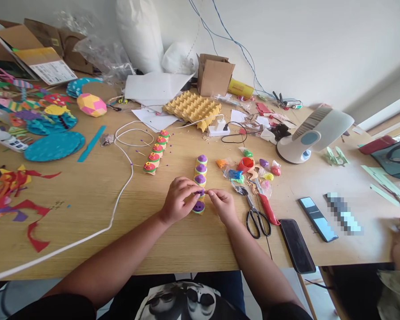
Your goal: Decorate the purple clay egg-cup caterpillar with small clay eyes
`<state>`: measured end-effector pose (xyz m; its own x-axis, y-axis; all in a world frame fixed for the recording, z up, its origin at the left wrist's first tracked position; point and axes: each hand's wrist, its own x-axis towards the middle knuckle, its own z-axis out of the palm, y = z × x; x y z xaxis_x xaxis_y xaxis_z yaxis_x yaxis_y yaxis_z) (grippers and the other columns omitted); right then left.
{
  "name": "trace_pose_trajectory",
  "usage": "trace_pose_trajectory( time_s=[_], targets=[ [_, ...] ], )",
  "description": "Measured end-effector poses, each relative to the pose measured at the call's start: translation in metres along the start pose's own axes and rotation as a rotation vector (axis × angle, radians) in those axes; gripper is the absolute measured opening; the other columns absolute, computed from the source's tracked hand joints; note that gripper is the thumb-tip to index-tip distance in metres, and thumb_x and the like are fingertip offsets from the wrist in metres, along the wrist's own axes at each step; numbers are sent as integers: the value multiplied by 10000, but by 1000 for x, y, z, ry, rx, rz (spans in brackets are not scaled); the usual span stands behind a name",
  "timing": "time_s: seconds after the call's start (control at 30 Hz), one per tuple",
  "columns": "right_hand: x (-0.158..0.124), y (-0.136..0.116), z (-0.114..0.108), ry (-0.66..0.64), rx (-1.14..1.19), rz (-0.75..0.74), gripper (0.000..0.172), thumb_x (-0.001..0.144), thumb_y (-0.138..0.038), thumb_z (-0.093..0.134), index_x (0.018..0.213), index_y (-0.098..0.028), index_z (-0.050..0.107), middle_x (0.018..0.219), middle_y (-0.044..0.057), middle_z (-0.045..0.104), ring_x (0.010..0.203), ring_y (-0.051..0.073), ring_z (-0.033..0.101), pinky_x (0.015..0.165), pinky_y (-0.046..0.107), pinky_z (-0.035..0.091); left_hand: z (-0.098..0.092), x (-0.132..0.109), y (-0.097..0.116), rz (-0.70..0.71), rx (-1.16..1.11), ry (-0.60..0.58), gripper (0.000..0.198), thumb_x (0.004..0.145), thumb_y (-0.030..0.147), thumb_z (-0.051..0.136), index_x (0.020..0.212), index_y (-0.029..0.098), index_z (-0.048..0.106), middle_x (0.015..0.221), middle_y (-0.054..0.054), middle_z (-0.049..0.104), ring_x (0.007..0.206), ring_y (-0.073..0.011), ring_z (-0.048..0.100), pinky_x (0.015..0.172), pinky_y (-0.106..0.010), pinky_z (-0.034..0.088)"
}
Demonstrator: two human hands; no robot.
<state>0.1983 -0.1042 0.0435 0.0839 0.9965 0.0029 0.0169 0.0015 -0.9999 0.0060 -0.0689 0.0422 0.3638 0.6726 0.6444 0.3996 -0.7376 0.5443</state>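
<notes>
While the purple-capped caterpillar (200, 179) lies on the table (193, 249), my left hand (178, 201) pinches it near its smiling end; my right hand (223, 206) presses thumb to finger, on what I can't tell. Probably light and crushable, it's best held low by its sides.

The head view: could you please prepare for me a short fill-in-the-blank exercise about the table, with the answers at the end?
1. The left hand and the right hand are at a strip with tops coloured ____.
2. The red-topped row lies on the person's ____ side of that strip.
3. The handles of the scissors are coloured ____.
4. The egg tray is coloured ____.

Missing words: purple; left; black; yellow.
</notes>
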Motion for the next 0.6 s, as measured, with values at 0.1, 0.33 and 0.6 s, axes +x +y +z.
trace_pose_trajectory(
  time_s=[0.1,0.33,0.6],
  targets=[
    [-1,-2,0,-58,-34,-2,347,848,-570,706,817,-256,849,727,43,753,755,248,683,728,362,515,0,0,0,23,-26,1,187,951,243,650,1118,261,730,1047,-46,733,1051,-220,614,986,-434,492],
    [-3,-2,1,-172,-46,-34,351,862,-563,709,816,-242,842,781,55,774,708,207,665,696,321,507,1,-2,-3,61,-43,-1,165,915,274,728,1079,270,737,1028,-34,747,1044,-214,621,1002,-436,498],
    [-2,0,-1,-257,-95,-46,452,882,-601,674,897,-177,831,816,59,768,741,197,650,698,292,504,1,1,-3,140,-51,68,106,897,193,744,972,268,746,919,-3,756,949,-182,635,926,-395,514]
  ],
)
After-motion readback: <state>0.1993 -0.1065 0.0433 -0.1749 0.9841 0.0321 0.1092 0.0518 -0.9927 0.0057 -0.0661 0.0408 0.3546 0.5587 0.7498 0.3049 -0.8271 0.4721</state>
